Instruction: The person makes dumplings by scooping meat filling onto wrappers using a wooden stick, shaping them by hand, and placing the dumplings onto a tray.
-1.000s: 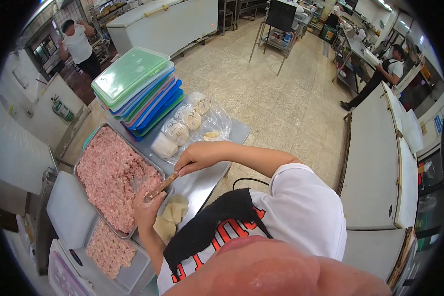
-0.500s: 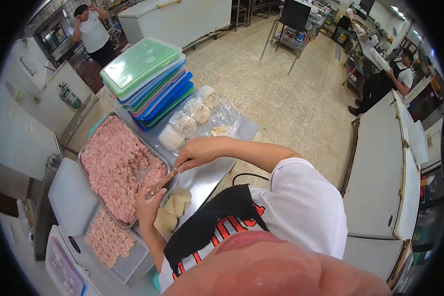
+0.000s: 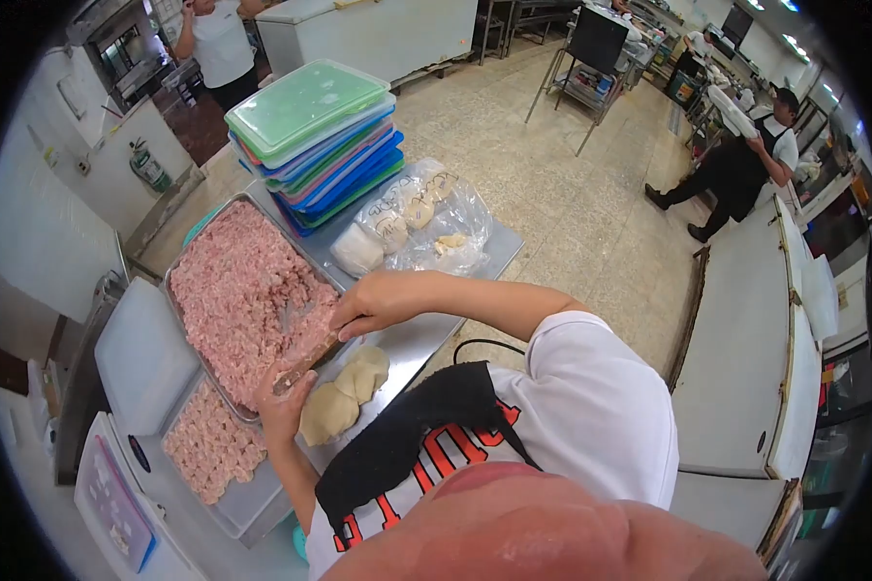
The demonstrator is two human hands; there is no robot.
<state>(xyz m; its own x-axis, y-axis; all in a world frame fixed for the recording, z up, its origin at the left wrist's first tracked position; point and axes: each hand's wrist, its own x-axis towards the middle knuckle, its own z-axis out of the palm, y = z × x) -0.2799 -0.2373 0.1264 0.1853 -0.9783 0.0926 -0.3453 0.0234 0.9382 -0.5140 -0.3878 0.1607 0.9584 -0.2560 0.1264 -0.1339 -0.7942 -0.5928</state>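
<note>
Fingers of the right hand [image 3: 383, 302] are gripping a spatula [image 3: 312, 353] — its tip resting in the cupped left hand [image 3: 283, 399], just beside the meat tray [image 3: 225, 218].

The person's right hand [image 3: 383, 302] grips a flat wooden spatula [image 3: 310, 356] whose tip meets the cupped left hand [image 3: 283, 399], just beside the rectangular metal tray of pink minced meat [image 3: 242, 290]. Pale dough lumps [image 3: 344, 392] lie on the steel table [image 3: 412, 339]. A stack of coloured plastic lidded containers [image 3: 315, 140] stands behind, next to clear bags of dough [image 3: 412, 223].
</note>
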